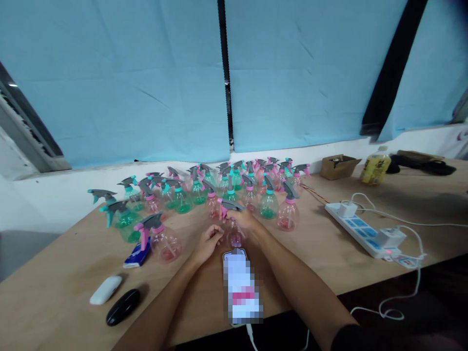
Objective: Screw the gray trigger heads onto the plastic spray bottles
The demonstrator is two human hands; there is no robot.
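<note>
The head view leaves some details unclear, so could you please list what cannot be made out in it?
Head view: most of the neck of the held spray bottle, hidden by the right hand.
Head view: the phone screen's content, blurred into blocks.
Head view: parts of the rear bottles, behind nearer ones.
Head view: the yellow bottle's lettering, too small and blurred.

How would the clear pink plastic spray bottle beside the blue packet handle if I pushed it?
The pink spray bottle might tip if pushed high, as its grey trigger head overhangs one side. It's probably light, its body looking thin and see-through.
</note>
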